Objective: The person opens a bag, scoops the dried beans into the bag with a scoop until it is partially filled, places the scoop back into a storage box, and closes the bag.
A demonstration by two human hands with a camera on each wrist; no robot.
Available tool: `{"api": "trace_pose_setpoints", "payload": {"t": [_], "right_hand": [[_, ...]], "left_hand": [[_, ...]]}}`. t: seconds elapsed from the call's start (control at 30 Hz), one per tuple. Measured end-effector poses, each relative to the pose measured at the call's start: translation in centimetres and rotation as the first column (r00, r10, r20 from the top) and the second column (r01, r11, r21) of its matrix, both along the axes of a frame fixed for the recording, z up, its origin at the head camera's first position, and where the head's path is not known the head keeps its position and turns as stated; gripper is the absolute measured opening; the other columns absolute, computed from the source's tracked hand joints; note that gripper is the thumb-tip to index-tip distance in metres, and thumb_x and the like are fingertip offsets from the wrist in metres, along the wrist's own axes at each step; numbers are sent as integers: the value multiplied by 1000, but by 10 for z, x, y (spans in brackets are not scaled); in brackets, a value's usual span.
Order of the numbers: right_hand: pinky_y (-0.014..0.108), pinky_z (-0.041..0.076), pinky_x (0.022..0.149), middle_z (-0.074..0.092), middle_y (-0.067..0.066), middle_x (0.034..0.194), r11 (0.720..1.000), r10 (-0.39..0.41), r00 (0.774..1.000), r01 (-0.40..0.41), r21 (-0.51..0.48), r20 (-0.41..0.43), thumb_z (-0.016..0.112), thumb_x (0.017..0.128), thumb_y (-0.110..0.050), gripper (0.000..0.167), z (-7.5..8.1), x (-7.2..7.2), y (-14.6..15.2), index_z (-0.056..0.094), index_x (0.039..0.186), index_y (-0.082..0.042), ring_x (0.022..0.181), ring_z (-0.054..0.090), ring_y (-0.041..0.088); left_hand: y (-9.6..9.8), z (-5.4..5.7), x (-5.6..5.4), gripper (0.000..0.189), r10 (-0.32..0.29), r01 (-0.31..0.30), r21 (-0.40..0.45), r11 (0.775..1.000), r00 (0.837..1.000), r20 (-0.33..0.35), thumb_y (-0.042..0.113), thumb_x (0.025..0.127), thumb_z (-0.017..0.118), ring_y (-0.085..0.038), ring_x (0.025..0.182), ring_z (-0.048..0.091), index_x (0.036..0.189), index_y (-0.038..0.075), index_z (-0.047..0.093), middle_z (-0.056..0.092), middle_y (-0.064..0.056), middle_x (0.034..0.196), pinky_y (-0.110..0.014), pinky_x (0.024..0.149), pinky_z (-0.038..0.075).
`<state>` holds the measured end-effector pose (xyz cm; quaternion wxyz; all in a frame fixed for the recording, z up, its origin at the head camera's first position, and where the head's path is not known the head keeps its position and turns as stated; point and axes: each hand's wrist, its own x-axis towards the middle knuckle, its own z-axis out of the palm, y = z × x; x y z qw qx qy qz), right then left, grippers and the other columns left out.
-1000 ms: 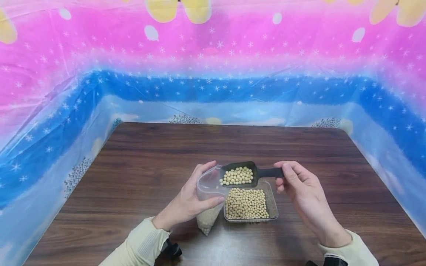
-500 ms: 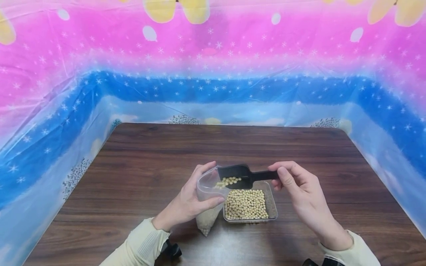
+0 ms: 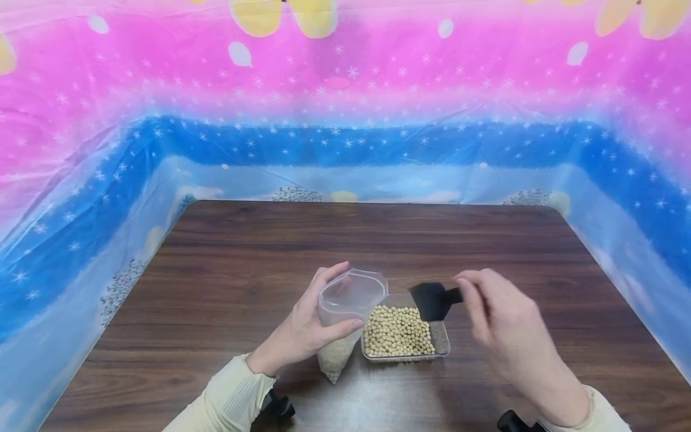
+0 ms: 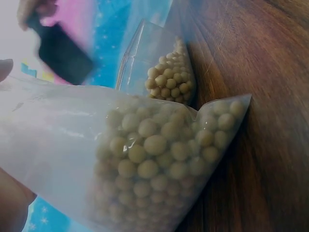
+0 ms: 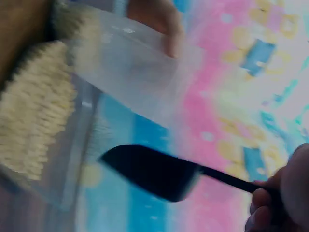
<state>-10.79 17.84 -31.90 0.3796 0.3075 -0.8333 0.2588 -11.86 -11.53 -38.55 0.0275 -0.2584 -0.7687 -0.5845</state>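
Note:
My left hand (image 3: 310, 321) grips a clear plastic bag (image 3: 351, 294) round its upper part and keeps its mouth spread. Pale round soybeans fill the bag's lower part, which the left wrist view shows close up as a bulging bag (image 4: 149, 154) standing on the table. To the right is a clear rectangular tub (image 3: 439, 342) with a bed of soybeans (image 3: 399, 333) in it. My right hand (image 3: 513, 330) pinches the handle of a black scoop (image 3: 430, 301), tilted above the tub's far right corner. No beans show on the scoop.
Tub and bag stand side by side on a dark wood-grain table (image 3: 243, 252). A pink and blue patterned cloth (image 3: 345, 144) hangs round its back and sides. A black strap device (image 3: 279, 408) sits at my left wrist.
The scoop, full of soybeans a second ago, has tipped them into the bag's mouth. My right hand has since drawn it back rightward over the tub. My left hand stays in place.

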Motion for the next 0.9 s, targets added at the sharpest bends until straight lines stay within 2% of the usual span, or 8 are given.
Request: {"api": "trace_pose_setpoints", "payload": {"t": [0.1, 0.23, 0.3, 0.37, 0.43, 0.57, 0.73, 0.9], "right_hand": [[34, 50, 56, 62, 3, 81, 987, -17, 1000, 16, 162, 3, 38, 105, -25, 35, -17, -3, -3, 64, 97, -2, 66, 55, 16], [36, 45, 49, 60, 3, 75, 976, -58, 998, 62, 210, -25, 39, 104, -23, 34, -33, -5, -9, 63, 94, -2, 60, 53, 17], [36, 47, 50, 61, 3, 75, 973, -97, 995, 87, 216, 37, 46, 101, -18, 25, -36, -5, -10, 63, 93, -3, 62, 55, 17], [35, 48, 53, 62, 1, 77, 973, -137, 976, 101, 206, 172, 51, 99, -14, 17, -35, -6, -10, 64, 93, -4, 63, 56, 14], [33, 47, 54, 64, 0, 79, 977, -172, 929, 117, 180, 329, 54, 99, -13, 14, -33, -8, -6, 66, 95, -6, 61, 53, 12], [28, 38, 48, 58, -1, 73, 984, -178, 793, 153, 92, 583, 49, 103, -24, 24, -32, -15, 5, 67, 102, -8, 52, 42, 11], [27, 35, 45, 56, 0, 69, 983, -125, 686, 185, -6, 717, 47, 103, -38, 34, -46, -27, 19, 67, 101, -10, 51, 42, 14], [25, 38, 47, 57, 4, 71, 969, -22, 584, 211, -126, 811, 50, 102, -36, 35, -64, -32, 23, 66, 104, -5, 55, 48, 14]], "left_hand": [[0, 0, 0, 79, -2, 2, 3, 1000, 1000, -5, 16, 84, 78, -23, 122, 50, 147, 29, 33, 43, -4, 134, -38, 89, 53], [0, 0, 0, 79, -18, 18, 15, 1000, 1000, -10, 15, 83, 78, -24, 123, 50, 147, 27, 32, 42, -5, 134, -38, 90, 53], [0, 0, -1, 79, -20, 21, 16, 1000, 1000, -21, 15, 83, 78, -25, 119, 53, 147, 26, 33, 43, -5, 133, -37, 88, 54], [0, 0, -1, 79, -24, 24, 19, 1000, 999, -32, 14, 84, 78, -25, 116, 54, 148, 24, 32, 43, -7, 133, -37, 88, 54], [0, 0, -1, 79, -24, 24, 18, 1000, 999, -42, 13, 84, 77, -25, 113, 55, 148, 24, 32, 43, -9, 133, -36, 87, 54], [0, 0, -1, 79, -22, 23, 13, 1000, 999, -48, 14, 84, 78, -25, 117, 54, 148, 25, 32, 43, -11, 134, -36, 89, 54], [-1, -1, -1, 80, -10, 11, 4, 1000, 999, -53, 15, 84, 78, -24, 119, 53, 148, 26, 32, 43, -10, 133, -37, 90, 53], [-1, -4, -2, 79, -5, 6, 4, 1000, 997, -82, 13, 83, 78, -25, 122, 50, 148, 23, 33, 44, -9, 131, -37, 91, 52]]}}
